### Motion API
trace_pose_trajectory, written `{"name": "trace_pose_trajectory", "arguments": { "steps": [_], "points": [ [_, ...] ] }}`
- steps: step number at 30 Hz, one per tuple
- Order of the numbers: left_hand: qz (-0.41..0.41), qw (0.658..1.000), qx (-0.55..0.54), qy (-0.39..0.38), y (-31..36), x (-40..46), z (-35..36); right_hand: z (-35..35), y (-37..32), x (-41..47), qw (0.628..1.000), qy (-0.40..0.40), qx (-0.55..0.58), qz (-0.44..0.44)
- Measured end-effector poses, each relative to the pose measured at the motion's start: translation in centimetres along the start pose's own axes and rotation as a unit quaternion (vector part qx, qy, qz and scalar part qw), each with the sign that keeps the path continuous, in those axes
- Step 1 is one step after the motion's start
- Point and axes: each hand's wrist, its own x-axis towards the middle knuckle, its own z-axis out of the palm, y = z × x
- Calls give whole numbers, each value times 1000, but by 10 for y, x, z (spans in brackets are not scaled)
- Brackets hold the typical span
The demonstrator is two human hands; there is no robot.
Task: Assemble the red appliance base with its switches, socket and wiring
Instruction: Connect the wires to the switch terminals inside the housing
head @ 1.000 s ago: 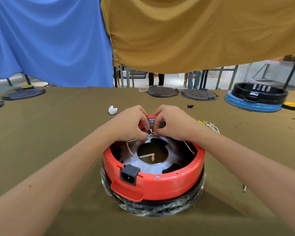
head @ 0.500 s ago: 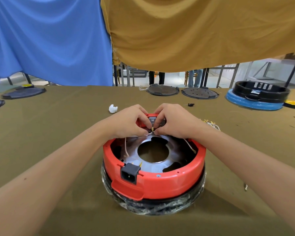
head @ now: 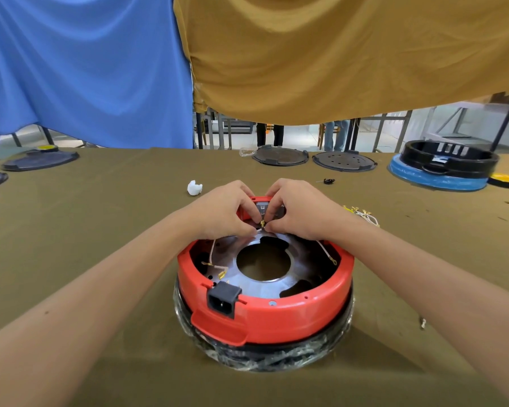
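The red appliance base (head: 291,315) sits upside down on a plastic-wrapped black ring in front of me. A black power socket (head: 222,299) is fitted in its near wall. At the far rim sits a grey switch (head: 262,207). My left hand (head: 221,211) and my right hand (head: 299,211) meet there, both pinching a white wire with a brass terminal (head: 262,223) just below the switch. Other white wires with brass ends (head: 215,264) lie loose inside on the metal plate, one at the right (head: 328,254).
A bundle of spare wires (head: 363,214) lies to the right of the base, a white scrap (head: 194,188) to the far left. Dark round lids (head: 280,156) and a black-and-blue base (head: 444,168) line the table's far edge. Cloths hang behind.
Both hands stay at the switch with the terminal. The loose wire end inside the base has shifted from the middle of the plate to the left side, near the socket.
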Motion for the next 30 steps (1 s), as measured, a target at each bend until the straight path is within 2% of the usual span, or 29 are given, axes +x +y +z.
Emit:
{"name": "trace_pose_trajectory", "arguments": {
  "steps": [19,30],
  "points": [
    [-6,1000,-1,-12,-3,2,-1,4,2,2,1000,4,-18,-6],
    [-8,999,-34,-12,-2,0,-4,2,2,2,1000,-4,14,2]
  ]
}}
